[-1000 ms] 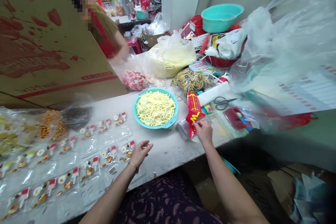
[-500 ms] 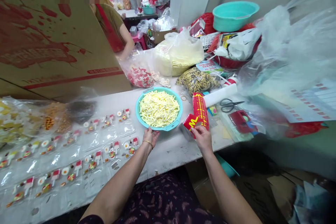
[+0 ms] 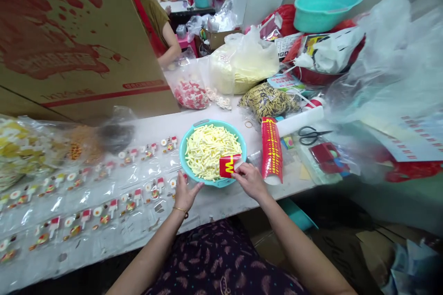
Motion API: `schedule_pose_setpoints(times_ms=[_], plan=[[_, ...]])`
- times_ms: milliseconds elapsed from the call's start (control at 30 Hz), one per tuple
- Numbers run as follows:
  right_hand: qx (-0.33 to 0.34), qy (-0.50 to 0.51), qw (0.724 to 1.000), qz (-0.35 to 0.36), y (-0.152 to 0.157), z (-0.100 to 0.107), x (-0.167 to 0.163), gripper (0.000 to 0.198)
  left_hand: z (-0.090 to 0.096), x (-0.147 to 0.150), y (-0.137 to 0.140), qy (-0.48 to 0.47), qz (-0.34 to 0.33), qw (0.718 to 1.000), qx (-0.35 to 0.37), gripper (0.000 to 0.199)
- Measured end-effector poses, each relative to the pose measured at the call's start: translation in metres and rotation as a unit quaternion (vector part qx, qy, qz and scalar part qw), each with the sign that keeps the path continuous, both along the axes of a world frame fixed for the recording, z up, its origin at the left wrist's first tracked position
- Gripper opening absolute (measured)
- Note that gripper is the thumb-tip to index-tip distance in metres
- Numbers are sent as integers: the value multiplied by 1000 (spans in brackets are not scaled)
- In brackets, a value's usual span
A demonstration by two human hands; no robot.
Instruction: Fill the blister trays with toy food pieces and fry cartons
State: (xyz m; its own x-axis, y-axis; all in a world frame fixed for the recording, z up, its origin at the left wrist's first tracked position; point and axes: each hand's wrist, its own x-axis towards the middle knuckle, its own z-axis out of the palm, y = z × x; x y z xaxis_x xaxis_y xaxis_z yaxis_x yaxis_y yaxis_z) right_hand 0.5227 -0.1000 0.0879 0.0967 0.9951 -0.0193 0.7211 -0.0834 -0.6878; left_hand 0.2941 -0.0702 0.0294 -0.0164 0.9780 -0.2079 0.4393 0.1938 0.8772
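Between thumb and fingers, my right hand (image 3: 251, 180) pinches a small red french fry box (image 3: 226, 166) with a yellow M-like mark. The box hangs over the right front of a turquoise basin (image 3: 244, 147). Pale yellow stick-shaped pieces like french fries (image 3: 209, 150) fill that basin. My left hand (image 3: 187, 191) is at the basin's front left, thumb and fingers spread, holding nothing. Whether its fingertips touch the rim I cannot tell. To the right lies a curved stack of red and yellow fry boxes (image 3: 272, 150).
Clear packets with tiny toy food (image 3: 129, 205) cover the table's left. Bags of pink-white pieces (image 3: 190, 92) and dark-yellow pieces (image 3: 268, 101) lie behind the basin. Black scissors (image 3: 309, 135) are at right. Beyond a large carton (image 3: 86, 55) is another person (image 3: 157, 23).
My right hand has carried a fry box from the stack leftward over the basin. My left hand has shifted left and spread its fingers. The camera view has shifted slightly.
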Motion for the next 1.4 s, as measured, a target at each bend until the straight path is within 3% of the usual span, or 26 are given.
schedule_pose_setpoints(times_ms=[67,133,233,367,567,700,833,967,1067,1167,1233,1300,1400], plan=[[-25,-31,999,33,3,4,-11,16,20,2,2,142,-118,971,153,95],[-35,-55,995,73,3,6,-23,14,36,11,3,219,-244,917,227,98],[-33,-82,988,126,0,7,-43,11,43,27,2,253,-323,880,240,96],[-34,-89,984,148,-8,5,-62,13,29,33,-1,207,-354,883,227,85],[20,-28,984,176,9,-3,-46,15,10,14,8,137,-335,907,217,80],[72,-60,993,77,60,-13,-18,29,5,-2,19,144,-242,939,196,94],[-9,-190,972,141,109,-28,-17,53,4,-14,26,138,-192,953,189,95],[-65,-242,950,186,127,-40,-22,38,8,-25,29,145,-168,958,183,93],[-75,-172,967,170,130,-46,-11,31,10,-34,32,162,-166,957,174,92],[-81,-33,988,128,130,-43,3,33,11,-37,40,171,-175,954,172,91],[-84,84,987,108,128,-36,6,36,11,-34,48,172,-186,951,178,89],[-106,216,965,106,122,-25,3,37,12,-26,57,173,-197,947,187,88],[-167,368,906,125,114,-10,-8,38,15,-10,69,173,-221,939,198,89]])
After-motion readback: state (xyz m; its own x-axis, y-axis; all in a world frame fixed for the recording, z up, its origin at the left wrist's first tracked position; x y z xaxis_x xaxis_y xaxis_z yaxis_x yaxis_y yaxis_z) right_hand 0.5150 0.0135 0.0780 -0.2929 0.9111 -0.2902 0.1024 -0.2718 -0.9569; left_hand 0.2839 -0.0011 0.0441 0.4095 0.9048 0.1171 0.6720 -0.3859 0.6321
